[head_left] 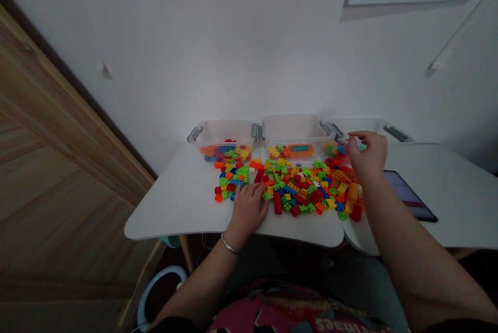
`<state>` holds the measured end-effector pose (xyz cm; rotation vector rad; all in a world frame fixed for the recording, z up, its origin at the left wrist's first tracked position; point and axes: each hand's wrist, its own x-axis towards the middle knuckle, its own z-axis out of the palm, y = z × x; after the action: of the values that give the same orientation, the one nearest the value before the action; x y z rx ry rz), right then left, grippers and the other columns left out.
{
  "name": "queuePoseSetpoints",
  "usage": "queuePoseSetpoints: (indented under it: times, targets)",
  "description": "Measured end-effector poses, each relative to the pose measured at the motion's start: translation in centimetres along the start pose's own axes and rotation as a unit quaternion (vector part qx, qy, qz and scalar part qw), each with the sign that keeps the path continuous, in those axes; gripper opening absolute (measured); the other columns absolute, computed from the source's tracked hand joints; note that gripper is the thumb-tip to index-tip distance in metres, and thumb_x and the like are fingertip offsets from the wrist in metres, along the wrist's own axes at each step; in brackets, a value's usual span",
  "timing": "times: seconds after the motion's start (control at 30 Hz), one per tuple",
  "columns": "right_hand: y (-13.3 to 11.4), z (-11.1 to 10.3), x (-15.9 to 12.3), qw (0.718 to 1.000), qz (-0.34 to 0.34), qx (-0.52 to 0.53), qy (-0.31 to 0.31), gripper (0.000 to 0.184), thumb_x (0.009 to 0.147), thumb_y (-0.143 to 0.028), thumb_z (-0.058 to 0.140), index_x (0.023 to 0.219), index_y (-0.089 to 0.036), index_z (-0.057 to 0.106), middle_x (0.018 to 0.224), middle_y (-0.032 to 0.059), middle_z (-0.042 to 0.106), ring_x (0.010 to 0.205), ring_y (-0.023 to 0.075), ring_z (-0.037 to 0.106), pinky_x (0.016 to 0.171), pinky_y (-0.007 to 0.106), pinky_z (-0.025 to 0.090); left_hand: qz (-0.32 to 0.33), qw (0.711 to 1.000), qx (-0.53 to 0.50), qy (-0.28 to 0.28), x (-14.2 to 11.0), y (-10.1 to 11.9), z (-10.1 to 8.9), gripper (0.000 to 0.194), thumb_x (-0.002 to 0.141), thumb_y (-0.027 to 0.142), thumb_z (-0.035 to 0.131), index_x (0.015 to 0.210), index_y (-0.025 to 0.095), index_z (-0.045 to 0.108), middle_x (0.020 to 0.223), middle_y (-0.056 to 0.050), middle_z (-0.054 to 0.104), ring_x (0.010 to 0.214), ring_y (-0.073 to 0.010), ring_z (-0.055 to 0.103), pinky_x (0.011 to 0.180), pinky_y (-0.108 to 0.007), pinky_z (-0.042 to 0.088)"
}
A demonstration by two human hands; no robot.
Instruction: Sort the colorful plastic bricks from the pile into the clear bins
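A heap of toy building bricks in red, green, yellow, orange and blue covers the middle of the white table. At the heap's near left edge rests my left hand, fingers stretched out over the tabletop and touching bricks. My right hand is raised at the front of the right clear bin, thumb and fingers bent toward each other. Whatever those fingertips hold is too small to make out; red bricks show close behind them. Some bricks lie inside this bin, partly hidden by the hand.
Clear bins with grey latches stand along the wall: a left bin and a middle bin, both with bricks inside. A tablet lies right of my right forearm. Two tabletops meet near the heap's right side.
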<state>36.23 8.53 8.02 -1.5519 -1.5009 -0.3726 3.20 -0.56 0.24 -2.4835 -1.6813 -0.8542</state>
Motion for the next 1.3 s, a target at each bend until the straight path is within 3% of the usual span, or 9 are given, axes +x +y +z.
queuePoseSetpoints:
  times: [0.1, 0.23, 0.33, 0.53, 0.8, 1.0, 1.3]
  targets:
    - [-2.2, 1.0, -1.6, 0.996, -0.078, 0.04, -0.002, 0.02, 0.086, -0.029, 0.049, 0.09, -0.019, 0.066, 0.094, 0.0108, 0.07, 0.094, 0.0271, 0.06, 0.091, 0.044, 0.041, -0.003, 1.0, -0.004, -0.003, 0.0, 0.1, -0.1, 0.036, 0.085, 0.026, 0.06, 0.121, 0.022, 0.057, 0.123, -0.008, 0.063, 0.113, -0.0262, 0.056, 0.111, -0.055, 0.029]
    - [-4.2, 2.9, -3.6, 0.981, -0.15, 0.023, -0.122, 0.02, 0.085, -0.028, 0.052, 0.093, -0.02, 0.068, 0.096, 0.0076, 0.071, 0.095, 0.0248, 0.06, 0.091, 0.039, 0.043, -0.005, 1.0, -0.003, -0.007, 0.0, 0.1, -0.2, 0.036, 0.085, 0.025, 0.06, 0.121, 0.022, 0.057, 0.123, -0.008, 0.063, 0.114, -0.0262, 0.056, 0.112, -0.055, 0.029]
    - [-4.9, 4.5, -4.6, 0.972, -0.128, 0.004, -0.196, 0.02, 0.086, -0.027, 0.053, 0.092, -0.021, 0.07, 0.098, 0.0066, 0.072, 0.096, 0.0242, 0.06, 0.09, 0.037, 0.044, -0.006, 1.0, -0.003, -0.013, 0.0, 0.0, -0.2, 0.036, 0.086, 0.027, 0.059, 0.121, 0.021, 0.057, 0.124, -0.008, 0.062, 0.115, -0.0269, 0.055, 0.112, -0.056, 0.029]
    - [-5.6, 6.5, -5.2, 0.959, 0.005, -0.076, -0.274, 0.026, 0.088, -0.036, 0.053, 0.1, -0.022, 0.072, 0.104, 0.0069, 0.072, 0.098, 0.0256, 0.061, 0.083, 0.036, 0.045, -0.007, 1.0, -0.004, -0.011, -0.1, 0.1, -0.2, 0.037, 0.085, 0.026, 0.06, 0.121, 0.022, 0.057, 0.124, -0.009, 0.062, 0.115, -0.0266, 0.056, 0.112, -0.056, 0.028]
    - [-6.0, 7.2, -5.3, 0.946, 0.0, -0.157, -0.283, 0.031, 0.088, -0.04, 0.053, 0.105, -0.023, 0.073, 0.106, 0.0101, 0.072, 0.1, 0.0276, 0.061, 0.083, 0.038, 0.043, -0.004, 1.0, -0.005, -0.01, 0.0, 0.1, -0.2, 0.038, 0.085, 0.025, 0.059, 0.122, 0.022, 0.056, 0.124, -0.009, 0.062, 0.114, -0.0263, 0.056, 0.112, -0.056, 0.028]
    - [-5.4, 7.6, -5.6, 0.953, -0.04, -0.153, -0.258, 0.029, 0.088, -0.04, 0.056, 0.101, -0.023, 0.074, 0.103, 0.011, 0.072, 0.097, 0.0281, 0.06, 0.082, 0.04, 0.042, -0.001, 1.0, -0.003, -0.007, -0.1, 0.1, -0.1, 0.037, 0.085, 0.026, 0.059, 0.122, 0.022, 0.056, 0.123, -0.009, 0.062, 0.114, -0.0262, 0.056, 0.112, -0.055, 0.028]
    - [-5.4, 7.7, -5.6, 0.955, -0.024, -0.136, -0.261, 0.028, 0.087, -0.04, 0.056, 0.1, -0.021, 0.073, 0.101, 0.0117, 0.072, 0.098, 0.0292, 0.059, 0.084, 0.042, 0.041, -0.002, 1.0, 0.0, -0.01, 0.0, 0.1, -0.2, 0.036, 0.086, 0.027, 0.058, 0.122, 0.022, 0.056, 0.123, -0.008, 0.062, 0.114, -0.0256, 0.055, 0.112, -0.054, 0.027]
